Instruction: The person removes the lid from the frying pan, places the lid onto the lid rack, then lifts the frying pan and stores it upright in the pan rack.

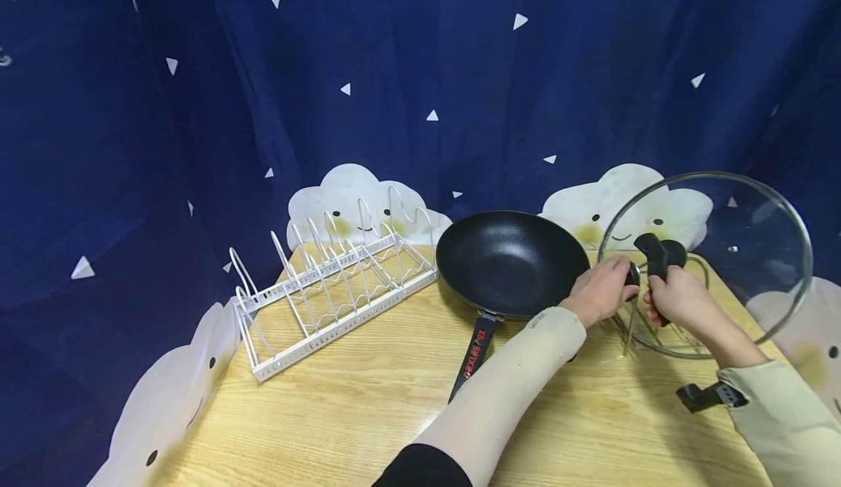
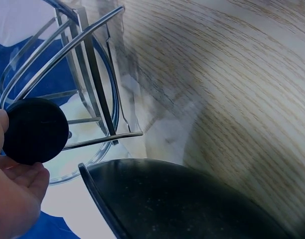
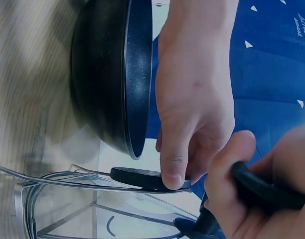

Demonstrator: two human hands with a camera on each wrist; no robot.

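My left hand (image 1: pixel 601 290) pinches a round black knob (image 2: pixel 35 130) at its edge, between the thumb and fingers. Behind the knob, a metal wire rack (image 2: pixel 95 74) holds something with a round, thin rim, seen in the left wrist view. My right hand (image 1: pixel 683 301) grips the upright black handle (image 1: pixel 652 253) on a large glass lid (image 1: pixel 765 253). The lid stands on edge, tilted, at the table's right side. Whether the knob belongs to a second lid, I cannot tell. Left of my left hand sits a black frying pan (image 1: pixel 512 264).
A white wire rack (image 1: pixel 348 319) with several upright loops stands at the left of the wooden table (image 1: pixel 315 414). The pan's black handle (image 1: pixel 474 355) points toward me, partly behind my left forearm. A dark blue curtain (image 1: pixel 394 56) hangs behind.
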